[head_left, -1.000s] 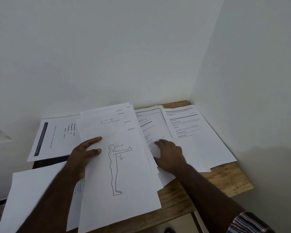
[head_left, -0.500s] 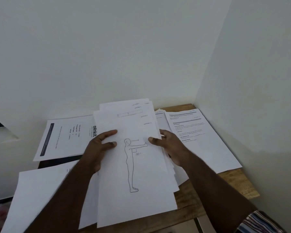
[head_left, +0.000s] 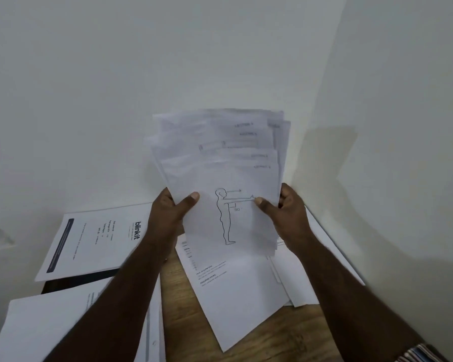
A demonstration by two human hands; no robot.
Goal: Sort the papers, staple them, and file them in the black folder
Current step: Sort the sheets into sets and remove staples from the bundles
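Both your hands are up w/ the sheaf of papers (head_left: 220,163) between them, held clear of the desk and in front of the white wall corner. Your left hand (head_left: 168,215) grips the sheaf's left edge, thumb across the front sheet, fingers hidden behind. Your right hand (head_left: 285,212) grips the right edge the same way, thumb tip landing by the outstretched arm of the line-drawn standing figure printed on the top sheet, next to a "90" mark. Sheets aren't squared up: top edges are fanned in steps, several short text labels showing near the upper right, too blurred to read. Down on the wooden desk (head_left: 285,335), just below the sheaf, a printed sheet (head_left: 236,291) lies at an angle w/ bold headings, and more loose pages (head_left: 322,259) overlap it on the right, running toward the wall. Left of your left forearm lies a page w/ the "blinkit" logo (head_left: 89,241), turned sideways, a dark bar along its far-left side. Under its near edge a black strip (head_left: 76,282) shows, prob. the black folder, though only that sliver is visible. Nearest you at lower left sits another white stack (head_left: 50,330), partly covered by your left forearm. A striped sleeve (head_left: 419,354) shows at bottom right.
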